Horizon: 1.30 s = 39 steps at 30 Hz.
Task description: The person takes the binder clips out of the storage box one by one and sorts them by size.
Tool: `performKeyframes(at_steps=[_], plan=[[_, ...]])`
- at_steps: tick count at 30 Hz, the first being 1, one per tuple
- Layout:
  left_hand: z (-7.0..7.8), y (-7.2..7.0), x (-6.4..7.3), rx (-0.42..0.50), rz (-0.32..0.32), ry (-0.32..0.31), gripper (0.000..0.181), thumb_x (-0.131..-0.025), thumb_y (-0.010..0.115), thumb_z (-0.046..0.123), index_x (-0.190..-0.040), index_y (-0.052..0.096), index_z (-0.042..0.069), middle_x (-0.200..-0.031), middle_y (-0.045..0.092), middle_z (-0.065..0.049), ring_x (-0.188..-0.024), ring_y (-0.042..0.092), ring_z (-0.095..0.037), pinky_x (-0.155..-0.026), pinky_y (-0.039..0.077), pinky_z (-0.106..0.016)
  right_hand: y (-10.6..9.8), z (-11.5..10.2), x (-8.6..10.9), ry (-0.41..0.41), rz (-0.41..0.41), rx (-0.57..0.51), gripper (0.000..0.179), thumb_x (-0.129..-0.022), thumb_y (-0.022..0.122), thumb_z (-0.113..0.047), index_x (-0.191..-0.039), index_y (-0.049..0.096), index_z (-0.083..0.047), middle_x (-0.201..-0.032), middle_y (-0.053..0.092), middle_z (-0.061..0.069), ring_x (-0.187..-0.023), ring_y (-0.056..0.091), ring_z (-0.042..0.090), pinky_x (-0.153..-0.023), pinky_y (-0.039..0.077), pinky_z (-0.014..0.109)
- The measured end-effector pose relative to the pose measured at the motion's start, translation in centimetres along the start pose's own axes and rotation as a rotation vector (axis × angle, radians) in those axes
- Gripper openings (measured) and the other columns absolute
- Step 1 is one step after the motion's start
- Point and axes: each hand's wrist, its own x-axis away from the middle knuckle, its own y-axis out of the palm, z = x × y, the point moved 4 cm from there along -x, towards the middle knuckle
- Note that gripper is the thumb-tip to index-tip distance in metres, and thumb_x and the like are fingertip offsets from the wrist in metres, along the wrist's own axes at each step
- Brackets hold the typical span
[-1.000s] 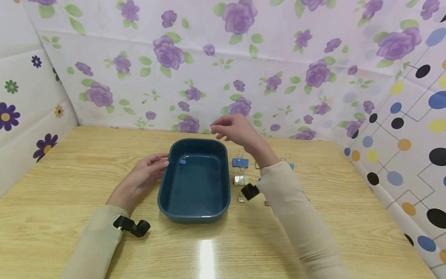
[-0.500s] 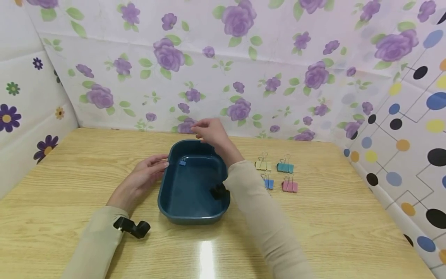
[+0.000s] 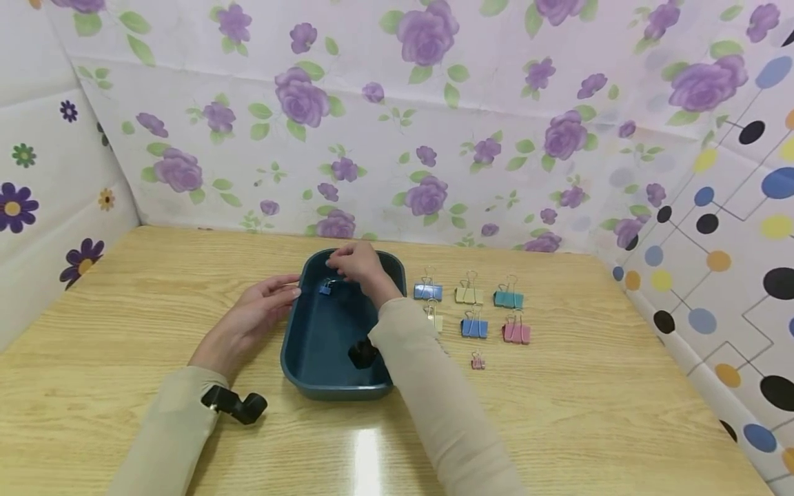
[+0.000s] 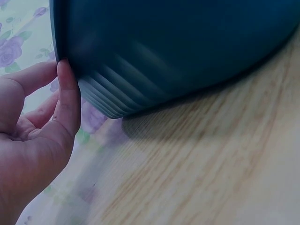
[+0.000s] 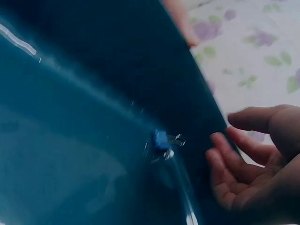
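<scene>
A dark teal tray (image 3: 344, 394) stands on the table. My left hand (image 3: 254, 313) touches the tray's left side from outside, fingertips right at the rim, fingers fairly straight in the left wrist view. Over the tray's far end is my right hand (image 3: 360, 265), thumb and index finger (image 5: 248, 140) drawn together at the tips. A small light-blue object (image 3: 328, 262) shows as a speck at those tips in the head view; its kind cannot be made out. Below, in the tray's far left corner, lies a small blue binder clip (image 5: 161, 139) with silver handles.
Right of the tray, binder clips stand in rows: light blue (image 3: 428, 292), yellow (image 3: 469, 295), teal (image 3: 509, 299), blue (image 3: 474, 328), pink (image 3: 516, 333), a pale one (image 3: 438, 322) and a small pink one (image 3: 477, 361). My right sleeve covers part of that area. A flowered cloth (image 3: 372, 138) hangs behind.
My right hand has moved left from above the clips' side and lowered over the tray's far end, uncovering clips on the right. My left hand and the tray have stayed in place.
</scene>
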Motion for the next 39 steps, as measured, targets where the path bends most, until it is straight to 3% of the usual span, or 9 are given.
performKeyframes(at_steps=[5, 11, 15, 20, 28, 34, 39], plan=[[0.2, -0.1, 0.1, -0.018, 0.004, -0.004, 0.055, -0.098, 0.056, 0.008, -0.143, 0.03, -0.011, -0.107, 0.064, -0.002, -0.095, 0.061, -0.009, -0.084, 0.05, -0.023, 0.2, 0.8, -0.5, 0.019, -0.015, 0.082, 0.019, -0.089, 0.07, -0.01, -0.106, 0.073, -0.001, -0.099, 0.066, 0.007, -0.081, 0.056, 0.018, -0.076, 0.053, 0.033], [0.3, -0.1, 0.0, -0.025, -0.001, 0.008, 0.054, -0.098, 0.056, 0.007, -0.142, 0.03, -0.011, -0.106, 0.064, -0.001, -0.095, 0.061, -0.009, -0.083, 0.051, -0.023, 0.4, 1.6, -0.9, 0.062, -0.015, 0.087, 0.02, -0.086, 0.073, -0.009, -0.106, 0.074, -0.003, -0.094, 0.066, 0.004, -0.08, 0.055, 0.017, -0.077, 0.052, 0.034], [0.4, -0.1, 0.0, -0.036, 0.0, 0.011, 0.054, -0.099, 0.056, 0.007, -0.142, 0.03, -0.011, -0.105, 0.064, 0.0, -0.095, 0.061, -0.009, -0.083, 0.051, -0.023, 0.8, 2.1, -0.9, 0.069, -0.016, 0.087, 0.02, -0.085, 0.074, -0.009, -0.104, 0.075, -0.004, -0.103, 0.067, 0.008, -0.09, 0.06, 0.021, -0.081, 0.052, 0.036], [0.3, 0.0, 0.1, -0.038, 0.002, -0.002, 0.056, -0.098, 0.056, 0.008, -0.143, 0.029, -0.011, -0.106, 0.064, 0.0, -0.096, 0.061, -0.009, -0.085, 0.05, -0.023, 1.5, 2.5, -1.0, 0.029, 0.0, 0.191, 0.015, -0.083, 0.076, -0.01, -0.097, 0.077, -0.004, -0.109, 0.067, 0.008, -0.104, 0.06, 0.024, -0.089, 0.05, 0.034], [0.2, 0.2, 0.1, -0.036, -0.001, -0.009, 0.056, -0.099, 0.055, 0.008, -0.144, 0.028, -0.011, -0.105, 0.064, 0.0, -0.095, 0.061, -0.009, -0.082, 0.05, -0.022, 1.8, 2.5, -0.9, -0.011, 0.014, 0.297, 0.01, -0.083, 0.076, -0.009, -0.091, 0.078, -0.005, -0.096, 0.071, 0.004, -0.09, 0.061, 0.019, -0.079, 0.052, 0.029], [0.2, 0.2, 0.1, -0.046, -0.016, -0.004, 0.057, -0.099, 0.056, 0.011, -0.145, 0.028, -0.01, -0.108, 0.064, 0.0, -0.097, 0.061, -0.009, -0.084, 0.05, -0.023, 2.0, 2.2, -0.6, -0.037, -0.009, 0.372, 0.008, -0.082, 0.077, -0.01, -0.089, 0.079, -0.006, -0.095, 0.071, 0.003, -0.093, 0.062, 0.019, -0.078, 0.052, 0.026], [0.2, 0.2, 0.1, -0.043, -0.018, -0.008, 0.056, -0.099, 0.056, 0.011, -0.144, 0.029, -0.01, -0.107, 0.065, 0.0, -0.097, 0.061, -0.009, -0.083, 0.05, -0.023, 2.0, 2.0, -0.6, -0.052, -0.026, 0.372, 0.008, -0.082, 0.077, -0.01, -0.088, 0.079, -0.006, -0.091, 0.072, 0.002, -0.089, 0.063, 0.018, -0.075, 0.052, 0.025]])
